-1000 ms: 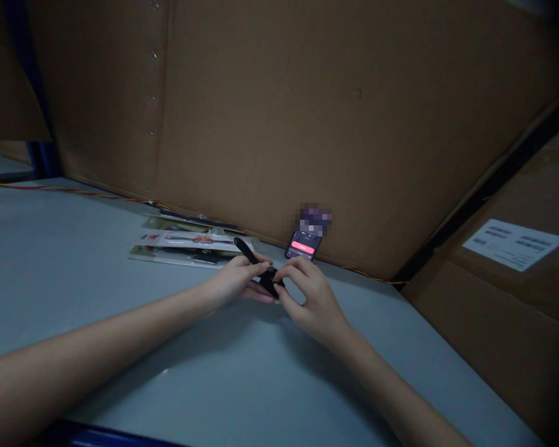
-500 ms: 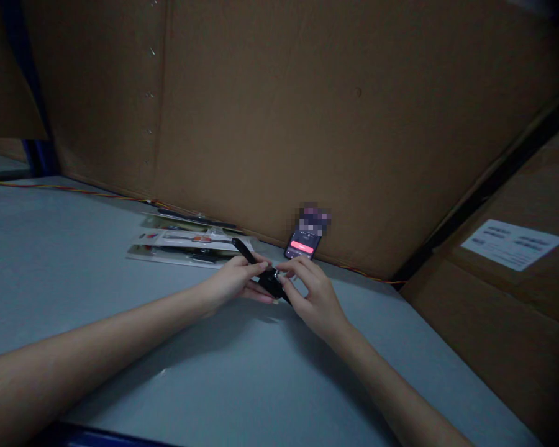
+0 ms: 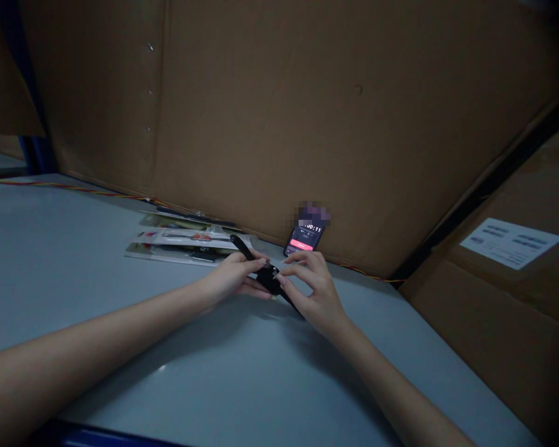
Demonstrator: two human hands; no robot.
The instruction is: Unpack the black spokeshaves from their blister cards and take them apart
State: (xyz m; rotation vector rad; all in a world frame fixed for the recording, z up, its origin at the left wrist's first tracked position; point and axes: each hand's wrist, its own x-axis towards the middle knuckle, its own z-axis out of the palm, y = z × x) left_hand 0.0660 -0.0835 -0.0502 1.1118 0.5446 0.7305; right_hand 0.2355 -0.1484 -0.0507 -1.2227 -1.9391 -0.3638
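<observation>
A black wristwatch [image 3: 268,279], by its look, is held above the table with its strap stretched out. One strap end points up and left, the other down and right behind my right hand. My left hand [image 3: 242,273] is closed around the upper strap near the case, its thumb on top and fingers underneath. At the watch's face, my right hand [image 3: 314,285] pinches with thumb and forefinger close to a small shiny spot; what lies between the fingertips is too small to make out. Its other fingers are bent and spread apart.
Several flat clear packages on cards [image 3: 186,239] lie stacked at the back left. A lit phone [image 3: 304,239] leans against the cardboard wall [image 3: 261,124]. A red and yellow wire [image 3: 88,189] follows the table's [image 3: 205,385] back edge. A labelled carton [image 3: 494,298] stands at right.
My right hand's fingers have lifted and spread slightly, showing more of the lower strap. The watch stays in my left hand, nearly in the same spot. The phone now shows clock digits.
</observation>
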